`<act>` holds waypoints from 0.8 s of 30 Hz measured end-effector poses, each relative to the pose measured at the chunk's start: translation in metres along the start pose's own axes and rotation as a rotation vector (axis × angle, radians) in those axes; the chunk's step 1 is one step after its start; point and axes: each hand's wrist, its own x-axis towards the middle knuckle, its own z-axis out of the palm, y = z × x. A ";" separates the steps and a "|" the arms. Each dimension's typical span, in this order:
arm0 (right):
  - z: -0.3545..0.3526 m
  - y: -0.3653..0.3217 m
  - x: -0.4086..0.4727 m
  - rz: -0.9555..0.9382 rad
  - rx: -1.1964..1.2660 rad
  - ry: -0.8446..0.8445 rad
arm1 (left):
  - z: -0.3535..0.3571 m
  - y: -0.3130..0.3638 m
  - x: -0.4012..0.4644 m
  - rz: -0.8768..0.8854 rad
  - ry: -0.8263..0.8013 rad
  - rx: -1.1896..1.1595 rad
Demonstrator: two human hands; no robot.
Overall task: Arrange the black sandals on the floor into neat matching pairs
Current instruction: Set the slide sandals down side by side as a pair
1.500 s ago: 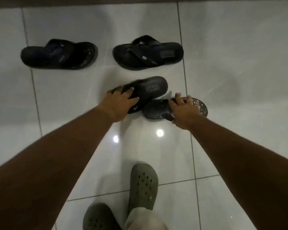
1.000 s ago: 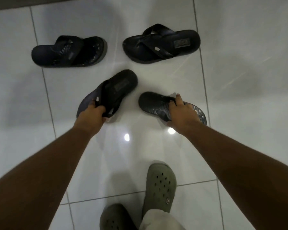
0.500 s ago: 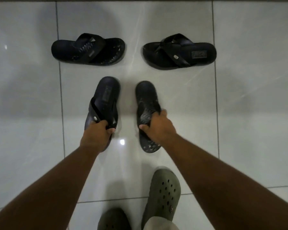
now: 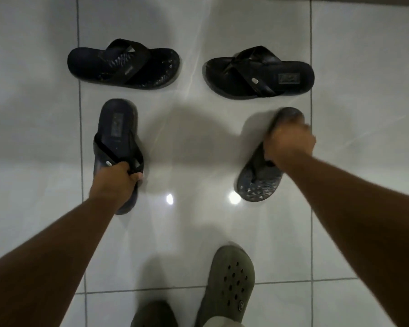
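Four black sandals on white tiled floor (image 4: 198,232). Left hand (image 4: 115,182) grips straps of near-left sandal (image 4: 116,128) — heel pointing away. Right hand (image 4: 291,145), blurred, closed around strap of near-right sandal (image 4: 260,182), patterned sole, tilted. Far-left sandal (image 4: 123,64) and far-right sandal (image 4: 260,74) lie sideways, well apart. Green clog (image 4: 227,284) — person's foot — at bottom.
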 end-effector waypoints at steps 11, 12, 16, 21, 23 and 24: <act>0.003 -0.108 0.041 -0.177 0.198 -0.176 | -0.010 -0.010 -0.001 0.048 0.108 0.046; 0.012 -0.109 0.024 -0.238 0.199 -0.180 | -0.012 -0.010 -0.003 0.030 0.106 0.043; 0.039 -0.116 -0.037 -0.561 0.066 -0.193 | -0.016 -0.011 -0.020 -0.005 0.226 0.212; 0.066 -0.136 -0.095 -0.616 0.043 -0.316 | -0.006 -0.037 -0.025 0.052 0.073 -0.091; 0.076 -0.148 -0.116 -0.614 0.050 -0.334 | -0.001 -0.046 -0.030 0.054 0.013 -0.127; 0.081 -0.154 -0.125 -0.611 0.043 -0.338 | 0.002 -0.048 -0.034 0.052 0.006 -0.133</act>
